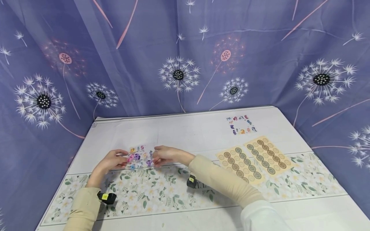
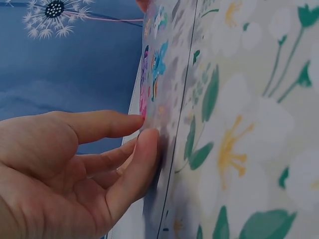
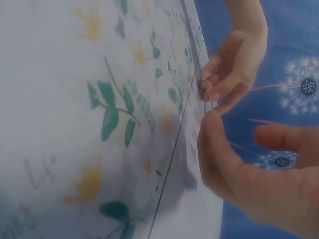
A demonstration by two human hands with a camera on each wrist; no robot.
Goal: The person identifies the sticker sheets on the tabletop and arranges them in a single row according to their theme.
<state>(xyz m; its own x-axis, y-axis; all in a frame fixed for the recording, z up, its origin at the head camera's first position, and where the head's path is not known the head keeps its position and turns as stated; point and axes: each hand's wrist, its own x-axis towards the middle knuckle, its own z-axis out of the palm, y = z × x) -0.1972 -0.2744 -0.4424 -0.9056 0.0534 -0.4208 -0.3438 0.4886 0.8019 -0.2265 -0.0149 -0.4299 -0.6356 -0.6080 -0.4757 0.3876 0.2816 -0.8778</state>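
Note:
A clear sticker sheet (image 1: pixel 140 157) printed with small colourful cartoon ponies is held just above the table, left of centre. My left hand (image 1: pixel 114 159) pinches its left edge between thumb and fingers. In the left wrist view, the thumb and index finger of that hand (image 2: pixel 94 164) meet at the edge of the sheet (image 2: pixel 157 64). At the right edge, my right hand (image 1: pixel 165 155) grips the sheet with curled fingers. The right wrist view shows the right hand (image 3: pixel 259 174) close up, with the left hand (image 3: pixel 234 69) beyond it; the sheet is seen nearly edge-on there.
Two cream sheets of round stamp-like stickers, one nearer (image 1: pixel 235 154) and one farther right (image 1: pixel 271 163), lie on the table's right side. Behind them lies another sheet of small colourful figures (image 1: pixel 248 123). A purple dandelion curtain (image 1: pixel 144 48) surrounds the table's back and sides.

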